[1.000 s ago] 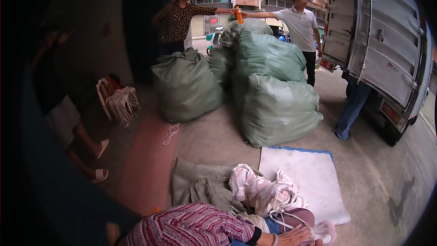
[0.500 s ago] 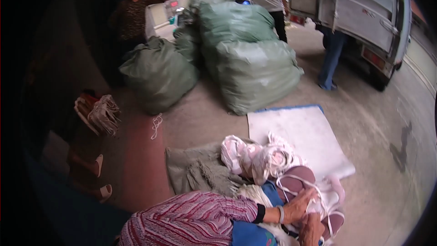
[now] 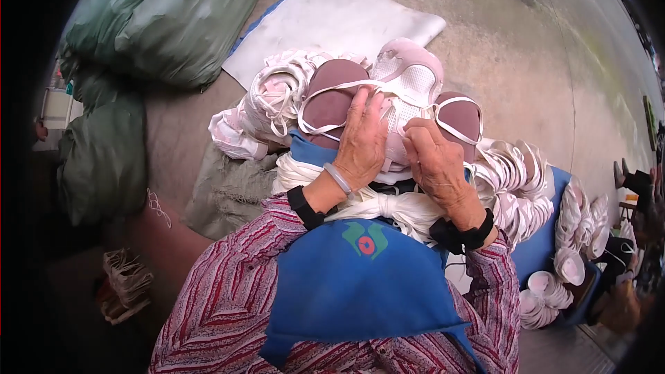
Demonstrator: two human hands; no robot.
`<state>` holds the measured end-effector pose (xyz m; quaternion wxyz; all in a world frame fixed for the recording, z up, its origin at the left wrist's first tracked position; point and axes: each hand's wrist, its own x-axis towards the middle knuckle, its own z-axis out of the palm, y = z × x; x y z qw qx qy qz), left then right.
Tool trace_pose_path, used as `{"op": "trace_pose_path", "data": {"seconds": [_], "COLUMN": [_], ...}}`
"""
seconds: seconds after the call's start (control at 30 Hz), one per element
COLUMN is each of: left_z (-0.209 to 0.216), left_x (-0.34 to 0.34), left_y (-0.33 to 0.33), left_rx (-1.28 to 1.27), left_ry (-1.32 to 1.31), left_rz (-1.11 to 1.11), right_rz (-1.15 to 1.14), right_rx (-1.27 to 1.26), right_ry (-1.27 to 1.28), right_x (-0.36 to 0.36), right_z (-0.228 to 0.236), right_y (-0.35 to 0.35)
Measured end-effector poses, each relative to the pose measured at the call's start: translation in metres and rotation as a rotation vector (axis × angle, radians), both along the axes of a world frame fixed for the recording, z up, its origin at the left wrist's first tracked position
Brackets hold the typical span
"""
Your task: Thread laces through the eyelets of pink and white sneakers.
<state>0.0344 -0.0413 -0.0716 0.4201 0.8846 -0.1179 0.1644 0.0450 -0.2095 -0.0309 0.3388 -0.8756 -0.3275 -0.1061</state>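
Note:
A pale pink and white shoe upper (image 3: 409,76) rests in front of me between two rounded mauve shapes. Long loops of white shoelace (image 3: 325,90) run from its lacing out over both of them. My left hand (image 3: 364,135) grips the upper's left side, its fingers stretched along the lacing. On the other side my right hand (image 3: 438,163) is closed, its curled fingertips pinching at the lacing; the bit of lace between them is mostly hidden. Below my wrists lies a bundle of white laces (image 3: 391,208), above my blue apron (image 3: 325,284).
Laced pink-white uppers (image 3: 280,93) are heaped at left, with more rows (image 3: 512,173) at right. Big green sacks (image 3: 187,28) stand at far left, near a white sheet (image 3: 318,21). A grey-green cloth (image 3: 232,183) lies on the floor. At the right edge another person sits.
My view has swung down and to the right, bringing my apron and the right-hand rows into sight. My hands, close together before, are now on either side of the lacing.

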Motion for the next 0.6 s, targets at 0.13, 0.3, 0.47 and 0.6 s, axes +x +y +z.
{"op": "trace_pose_path", "data": {"seconds": [0.13,0.3,0.47,0.6], "left_z": [0.019,0.055,0.063,0.064], "left_x": [-0.011,-0.001,0.001,0.006], "left_y": [0.011,0.034,0.048,0.041], "left_rx": [0.048,-0.086,-0.603,-0.712], "left_ry": [-0.049,-0.123,0.757,1.203], "left_rz": [-0.025,0.048,-0.253,-0.418], "right_rz": [0.018,0.057,-0.037,0.057], "right_rx": [0.304,0.442,0.442,0.924], "right_ry": [0.098,0.056,0.548,0.845], "right_x": [-0.003,0.013,-0.002,-0.037], "right_z": [0.016,0.036,0.067,0.114], "right_y": [0.011,0.022,0.008,-0.038]}}
